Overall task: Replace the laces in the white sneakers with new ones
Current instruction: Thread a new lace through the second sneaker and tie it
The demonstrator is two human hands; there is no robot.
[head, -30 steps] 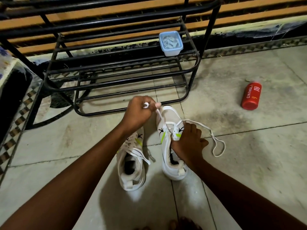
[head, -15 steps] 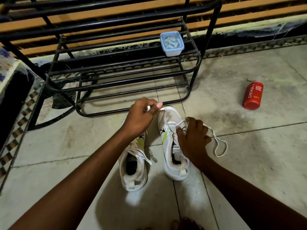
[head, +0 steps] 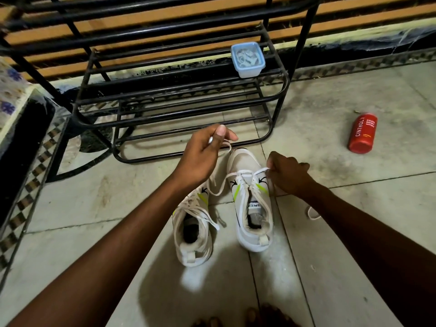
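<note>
Here the left hand (head: 203,159) pinches one end of the flat white lace (head: 218,190) up toward the black metal shoe rack (head: 179,90), while the right hand (head: 289,177) grips the other end beside the white mesh sneaker (head: 251,204) on the tiled floor (head: 354,232) just in front of that rack, seemingly evening it across the lowest eyelets.

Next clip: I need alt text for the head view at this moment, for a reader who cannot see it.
A person's left hand and right hand each pinch an end of a white lace threaded through the right white sneaker; the left sneaker stands beside it on the tiled floor. Behind are a black metal shoe rack bearing a lidded plastic container, and a red body wash bottle lying on the floor.
</note>
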